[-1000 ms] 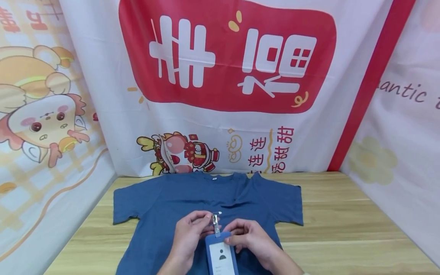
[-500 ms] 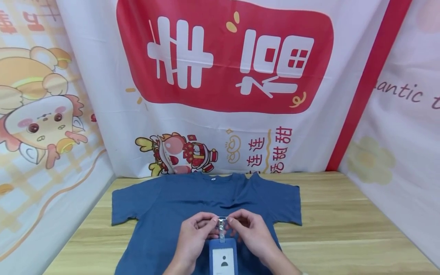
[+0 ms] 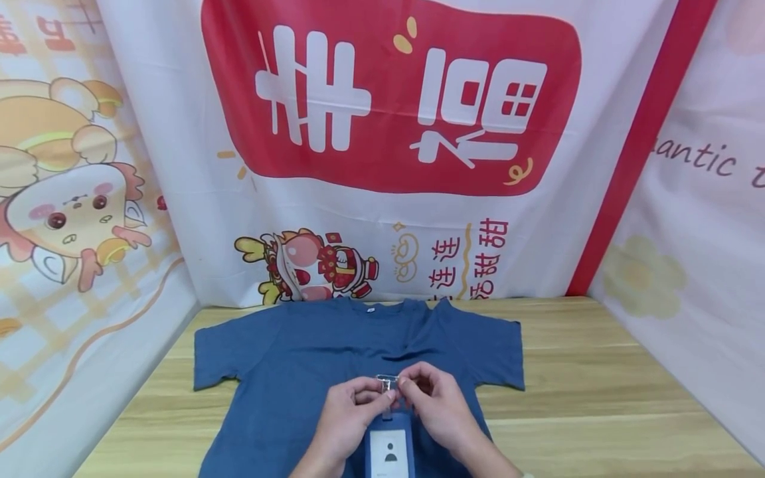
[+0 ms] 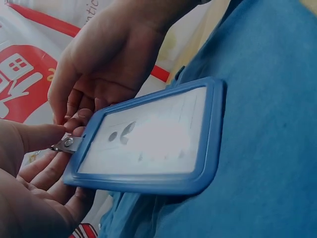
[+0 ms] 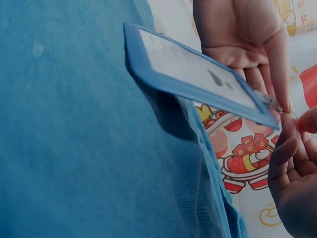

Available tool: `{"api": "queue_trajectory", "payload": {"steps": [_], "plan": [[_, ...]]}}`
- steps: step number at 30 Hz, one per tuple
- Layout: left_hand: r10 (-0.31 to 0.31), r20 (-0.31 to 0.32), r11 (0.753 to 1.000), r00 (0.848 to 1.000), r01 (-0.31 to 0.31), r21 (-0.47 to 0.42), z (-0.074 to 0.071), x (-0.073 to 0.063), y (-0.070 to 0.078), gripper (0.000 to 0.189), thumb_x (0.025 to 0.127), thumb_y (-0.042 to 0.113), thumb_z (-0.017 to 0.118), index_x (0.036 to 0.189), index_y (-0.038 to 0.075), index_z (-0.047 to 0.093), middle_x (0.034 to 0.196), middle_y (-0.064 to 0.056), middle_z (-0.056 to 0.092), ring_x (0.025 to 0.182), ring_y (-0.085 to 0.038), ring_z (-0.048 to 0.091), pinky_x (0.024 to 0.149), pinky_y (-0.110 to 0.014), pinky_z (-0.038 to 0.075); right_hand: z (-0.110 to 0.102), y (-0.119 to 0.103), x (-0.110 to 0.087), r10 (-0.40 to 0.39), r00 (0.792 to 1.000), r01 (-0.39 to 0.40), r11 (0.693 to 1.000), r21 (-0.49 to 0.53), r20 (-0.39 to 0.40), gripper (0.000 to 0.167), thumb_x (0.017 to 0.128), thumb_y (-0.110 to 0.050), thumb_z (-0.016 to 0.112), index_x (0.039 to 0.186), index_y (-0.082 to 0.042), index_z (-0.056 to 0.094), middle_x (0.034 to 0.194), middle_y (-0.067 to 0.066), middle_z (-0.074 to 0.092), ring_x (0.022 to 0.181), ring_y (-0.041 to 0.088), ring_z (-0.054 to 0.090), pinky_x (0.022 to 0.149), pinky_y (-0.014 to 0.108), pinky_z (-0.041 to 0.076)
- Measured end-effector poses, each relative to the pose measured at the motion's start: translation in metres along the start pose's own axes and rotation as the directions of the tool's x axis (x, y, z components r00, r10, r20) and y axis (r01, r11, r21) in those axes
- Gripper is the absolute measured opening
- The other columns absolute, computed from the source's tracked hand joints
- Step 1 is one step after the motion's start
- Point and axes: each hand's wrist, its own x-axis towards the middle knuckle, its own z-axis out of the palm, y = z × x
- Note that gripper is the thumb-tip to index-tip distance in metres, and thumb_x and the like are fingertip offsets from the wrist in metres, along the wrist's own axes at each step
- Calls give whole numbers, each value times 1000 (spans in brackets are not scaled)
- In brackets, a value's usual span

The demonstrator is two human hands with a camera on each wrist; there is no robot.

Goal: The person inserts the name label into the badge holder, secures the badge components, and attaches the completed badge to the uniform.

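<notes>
A blue badge holder [image 3: 390, 455] with a white card hangs from a clear strap and metal clip topped by a small pin [image 3: 387, 378]. My left hand [image 3: 348, 415] pinches the clip between thumb and fingers. At the pin's right end, my right hand [image 3: 440, 406] pinches with thumb and fingertip. Whether the pin is unfastened is too small to tell. Both wrist views show the badge holder [image 4: 215, 129] tilted just over a blue T-shirt [image 3: 299, 358], which lies spread flat with its collar at the far side. Glare washes out part of the card.
The shirt lies on a light wooden table [image 3: 574, 385]. Behind it hangs a white cloth [image 3: 173, 166] with a red printed panel, and patterned cloths [image 3: 705, 252] close off both sides.
My right hand has left the badge holder's top edge for the pin. The left thumb and fingers have slid from the pin down onto the clip. The badge holder now hangs straighter.
</notes>
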Motion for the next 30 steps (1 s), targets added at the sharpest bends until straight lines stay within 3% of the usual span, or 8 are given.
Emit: {"api": "queue_trajectory", "payload": {"steps": [9,15,19,22,30], "plan": [[-31,-43,999,999,32,19,-1,1,2,28,100,23,79,121,5,77,96,-3,84,90,-13,77,83,-32,60,-2,3,4,25,1000,-26,999,21,15,20,109,-22,64,111,-3,69,89,2,67,80,17,59,65,25,50],[96,-63,994,993,-92,52,0,-2,1,32,96,21,83,127,14,75,113,-8,78,72,-16,73,66,-31,57,-2,4,3,39,999,-39,999,9,34,22,109,-23,63,113,-3,70,89,1,68,80,18,59,66,26,50],[169,-88,979,982,-157,130,1,-3,1,20,95,21,84,112,12,80,105,-7,78,65,-16,69,57,-28,54,-3,4,3,54,997,-54,999,1,58,22,110,-25,63,113,-4,70,89,1,67,80,18,59,67,27,51],[207,-107,965,972,-185,186,2,-3,-1,17,94,19,85,109,12,82,100,-6,79,63,-16,68,52,-26,51,-3,5,3,64,996,-64,998,-5,62,23,110,-26,63,112,-4,70,89,1,66,79,17,59,67,28,51],[314,-126,922,941,-271,278,5,-6,-2,11,95,14,82,106,11,84,95,-4,81,65,-10,67,56,-22,54,-1,6,3,55,996,-54,998,-10,73,20,109,-23,63,109,-4,69,86,1,65,78,18,59,66,27,50]]}}
